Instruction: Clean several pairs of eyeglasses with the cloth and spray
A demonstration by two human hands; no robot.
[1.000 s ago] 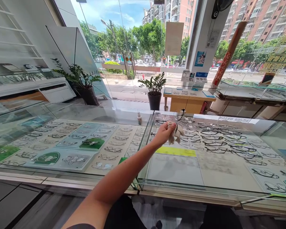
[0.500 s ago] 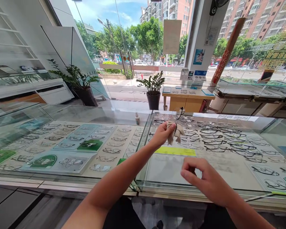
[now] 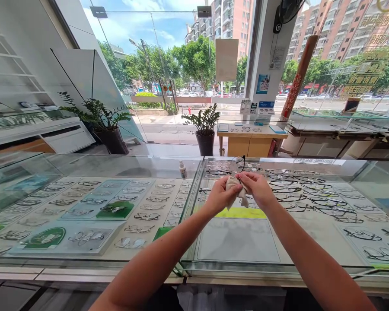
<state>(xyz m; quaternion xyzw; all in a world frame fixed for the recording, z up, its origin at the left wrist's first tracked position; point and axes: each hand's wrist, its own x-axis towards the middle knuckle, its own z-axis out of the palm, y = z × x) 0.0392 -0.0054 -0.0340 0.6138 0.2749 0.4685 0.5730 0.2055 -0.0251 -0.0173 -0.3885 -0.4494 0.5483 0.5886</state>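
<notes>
Above the glass display case [image 3: 240, 242], my left hand [image 3: 223, 194] pinches a crumpled beige cloth [image 3: 232, 184]. Dark-framed glasses [image 3: 243, 163] stick up from the cloth, with one thin arm pointing upward. My right hand [image 3: 256, 188] has its fingers closed at the right side of the cloth, against the glasses. Both hands are close together, and part of the frame is hidden by the fingers and the cloth. Rows of dark glasses [image 3: 287, 190] lie under the glass to the right of my hands.
A small spray bottle [image 3: 183, 169] stands on the counter to the left. More glasses lie in the left case, around a green card [image 3: 115, 209]. A potted plant [image 3: 205, 142] and a wooden display table [image 3: 253, 144] stand beyond the counter, before the window.
My right hand has moved up and left from the front of the case to the cloth and glasses. Its fingers have closed there. The view has shifted slightly.
</notes>
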